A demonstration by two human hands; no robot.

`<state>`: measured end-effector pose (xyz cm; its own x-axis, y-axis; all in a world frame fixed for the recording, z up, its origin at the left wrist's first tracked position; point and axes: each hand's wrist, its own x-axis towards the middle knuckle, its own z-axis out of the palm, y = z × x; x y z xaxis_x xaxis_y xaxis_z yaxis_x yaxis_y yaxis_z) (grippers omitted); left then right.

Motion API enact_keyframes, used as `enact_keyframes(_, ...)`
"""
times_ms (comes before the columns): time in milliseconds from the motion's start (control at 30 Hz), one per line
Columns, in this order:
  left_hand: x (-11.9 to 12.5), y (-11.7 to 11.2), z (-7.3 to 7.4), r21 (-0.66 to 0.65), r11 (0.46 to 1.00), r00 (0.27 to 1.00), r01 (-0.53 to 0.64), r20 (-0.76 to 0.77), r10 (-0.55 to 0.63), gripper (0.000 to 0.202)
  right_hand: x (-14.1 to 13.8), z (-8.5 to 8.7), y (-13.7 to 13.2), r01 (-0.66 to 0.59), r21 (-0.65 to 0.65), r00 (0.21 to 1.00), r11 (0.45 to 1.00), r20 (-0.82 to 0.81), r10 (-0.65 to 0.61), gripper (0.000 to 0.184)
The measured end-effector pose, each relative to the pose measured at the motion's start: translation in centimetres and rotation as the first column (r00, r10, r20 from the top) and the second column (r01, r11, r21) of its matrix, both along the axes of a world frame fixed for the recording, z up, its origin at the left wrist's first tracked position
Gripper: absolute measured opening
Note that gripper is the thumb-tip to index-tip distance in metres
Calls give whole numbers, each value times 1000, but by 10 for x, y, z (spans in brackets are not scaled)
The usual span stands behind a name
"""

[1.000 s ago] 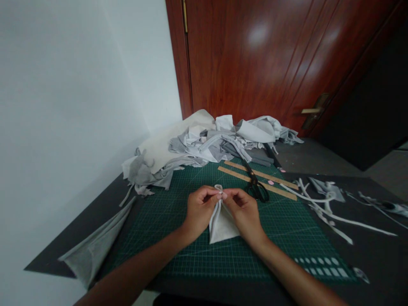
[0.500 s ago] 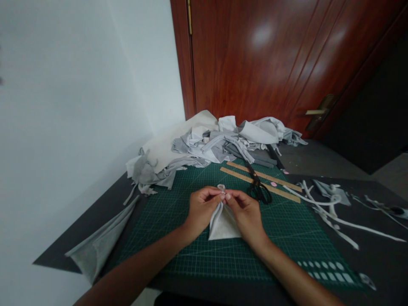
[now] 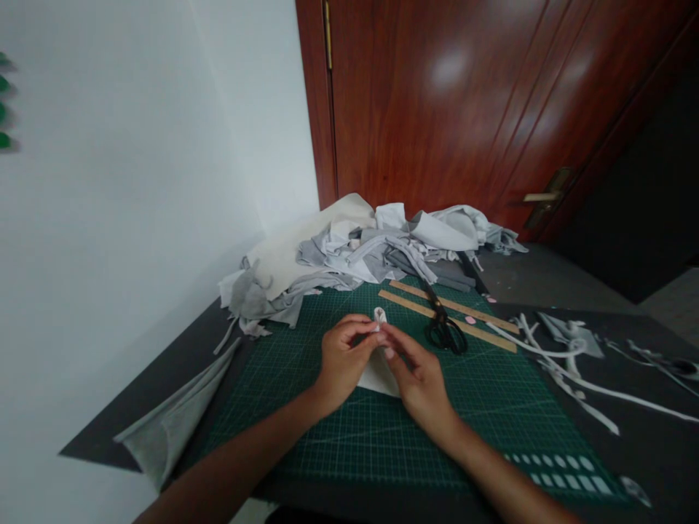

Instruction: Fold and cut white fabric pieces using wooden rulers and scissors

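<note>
A pale piece of fabric [image 3: 376, 375] hangs below my fingertips over the green cutting mat [image 3: 306, 437]. Its top is folded into a small loop [image 3: 380, 314] that sticks up between my hands. My left hand [image 3: 345, 356] pinches the fabric from the left, thumb and fingers closed. From the other side, my right hand [image 3: 420, 371] pinches it too, its fingertips meeting those of the left. Part of the fabric is hidden behind my hands. Beyond my right hand lie black-handled scissors [image 3: 446, 333], flat on the mat.
Two wooden rulers [image 3: 475, 331] lie near the scissors. Grey and white fabric scraps [image 3: 349, 247] are heaped against the wall and door [image 3: 426, 109]. White cords [image 3: 579, 375] lie on the right. A folded grey cloth [image 3: 175, 422] hangs near the table's left edge.
The fabric's lower part has swung up and away from me, so less of it shows below my hands. The loop at its top stands out a little more. Both hands keep their pinch.
</note>
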<state>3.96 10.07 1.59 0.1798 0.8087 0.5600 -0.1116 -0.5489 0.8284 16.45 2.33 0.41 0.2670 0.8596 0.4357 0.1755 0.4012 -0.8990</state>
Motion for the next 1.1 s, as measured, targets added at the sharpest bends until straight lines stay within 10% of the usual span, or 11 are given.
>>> enact_keyframes(233, -7, 15, 2, -7, 1000, 1000, 24, -10, -24, 6, -3, 0, -8, -122, 48, 991, 991, 55, 119, 46)
enact_keyframes(400, -13, 17, 15, 158, 987, 994, 11, -113, 7, 7, 17, 13, -2, 125, 158, 957, 980, 240, -161, 19)
enact_keyframes(600, -16, 8, 26, 215, 971, 980, 107, -187, -67, 9, 39, 23, 8, 93, 217, 836, 972, 513, -194, 38)
enact_keyframes(1100, -15, 8, 25, 248, 957, 970, 148, -227, -91, 10, 38, 21, 9, 67, 205, 851, 976, 498, -163, 25)
